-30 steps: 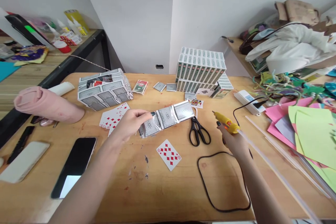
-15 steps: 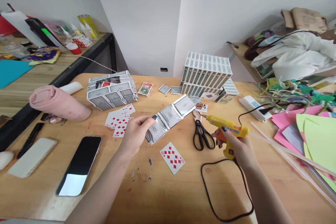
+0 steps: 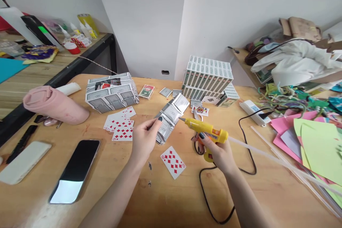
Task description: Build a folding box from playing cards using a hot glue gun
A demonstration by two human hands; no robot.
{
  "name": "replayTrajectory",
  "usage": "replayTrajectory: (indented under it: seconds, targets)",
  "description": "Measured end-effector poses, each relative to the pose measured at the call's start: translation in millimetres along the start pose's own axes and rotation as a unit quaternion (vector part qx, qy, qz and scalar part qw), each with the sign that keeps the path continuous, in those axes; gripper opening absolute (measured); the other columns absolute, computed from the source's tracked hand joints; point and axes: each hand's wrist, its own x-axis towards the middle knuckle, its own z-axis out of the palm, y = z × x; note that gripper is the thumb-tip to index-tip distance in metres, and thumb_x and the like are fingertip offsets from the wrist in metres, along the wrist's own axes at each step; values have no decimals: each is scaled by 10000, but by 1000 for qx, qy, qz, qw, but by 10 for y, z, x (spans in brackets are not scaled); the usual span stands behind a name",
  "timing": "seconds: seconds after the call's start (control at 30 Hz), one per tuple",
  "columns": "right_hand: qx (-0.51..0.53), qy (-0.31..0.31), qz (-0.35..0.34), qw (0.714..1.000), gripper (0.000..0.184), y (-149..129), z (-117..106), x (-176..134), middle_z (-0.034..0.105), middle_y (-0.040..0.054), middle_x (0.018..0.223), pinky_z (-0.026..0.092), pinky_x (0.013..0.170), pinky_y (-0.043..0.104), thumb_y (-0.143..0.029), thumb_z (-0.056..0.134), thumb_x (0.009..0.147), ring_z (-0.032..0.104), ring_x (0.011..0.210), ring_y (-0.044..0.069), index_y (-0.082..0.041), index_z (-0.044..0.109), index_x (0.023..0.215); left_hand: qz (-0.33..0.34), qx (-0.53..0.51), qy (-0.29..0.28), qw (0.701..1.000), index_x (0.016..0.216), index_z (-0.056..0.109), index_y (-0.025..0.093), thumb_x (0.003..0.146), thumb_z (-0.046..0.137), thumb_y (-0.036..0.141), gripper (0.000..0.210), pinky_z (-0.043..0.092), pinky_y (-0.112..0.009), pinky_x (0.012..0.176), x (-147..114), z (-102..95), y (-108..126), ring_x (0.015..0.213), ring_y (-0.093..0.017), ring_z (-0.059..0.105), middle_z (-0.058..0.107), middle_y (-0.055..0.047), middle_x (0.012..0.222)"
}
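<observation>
Gripping a yellow plastic glue gun (image 3: 208,129), the right hand (image 3: 220,149) points it at the grey-and-white strip of joined playing cards (image 3: 171,115) pinched in the left hand (image 3: 145,135)

Broadest of all is the pale brown wooden tabletop (image 3: 112,210), with both forearms reaching across it from the near edge. At its right side lie overlapping pink and yellow-green paper sheets (image 3: 317,146). Toward the back stands a block of stacked green-and-white card boxes (image 3: 208,74). Further left sits an open-topped rectangular box covered in grey patterned card backs (image 3: 112,94), with a thick, rolled pink cylinder (image 3: 56,107) beside it. A black-screened phone (image 3: 77,167) lies flat, left of the left forearm.

Near the middle of the table, the card strip slants up and away from the left thumb and fingers, which are closed on its near end. The right hand is wrapped around the glue gun's handle, and the nozzle is at the strip's right edge; whether they touch, I cannot tell. From the gun's rear a long translucent glue stick (image 3: 256,151) runs rightward.

Between the forearms, a white ten of diamonds playing card (image 3: 173,162) lies face up. Smallest are a few dark scraps (image 3: 150,166) just left of it.
</observation>
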Motion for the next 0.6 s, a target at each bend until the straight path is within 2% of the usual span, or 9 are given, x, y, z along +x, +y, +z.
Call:
replayTrajectory:
  seconds: [0.17, 0.37, 0.47, 0.6]
  targets:
    - [-1, 7, 11, 1000, 327, 27, 78, 38, 552, 6, 508, 387, 456, 246, -490, 629, 797, 482, 461, 112, -169, 659, 739, -34, -55, -9, 998, 609, 686, 164, 682, 679, 318, 170, 364, -210, 536, 61, -23, 14, 611, -129, 506, 587, 29, 581]
    - [55, -2, 26, 998, 317, 60, 85, 26, 646, 43, 670, 374, 428, 229, -474, 647, 783, 489, 453, 88, -162, 651, 727, -63, -98, 4, 993, 608, 684, 153, 656, 702, 312, 167, 377, -212, 552, 76, -12, 15, 605, -119, 508, 605, 23, 599]
    - [87, 53, 34, 994, 294, 109, 119, 43, 659, 44, 716, 398, 441, 234, -458, 668, 767, 507, 471, 93, -165, 650, 746, -56, -132, 12, 990, 624, 682, 154, 660, 703, 305, 157, 386, -212, 573, 69, 21, -7, 630, -121, 525, 616, 18, 625]
    - [115, 201, -13, 973, 298, 176, 242, 181, 641, 31, 756, 491, 565, 273, -412, 761, 669, 617, 642, 158, -175, 632, 795, -21, -186, 33, 982, 597, 631, 158, 693, 683, 311, 188, 383, -219, 574, 51, 112, -26, 619, -116, 515, 588, 26, 611]
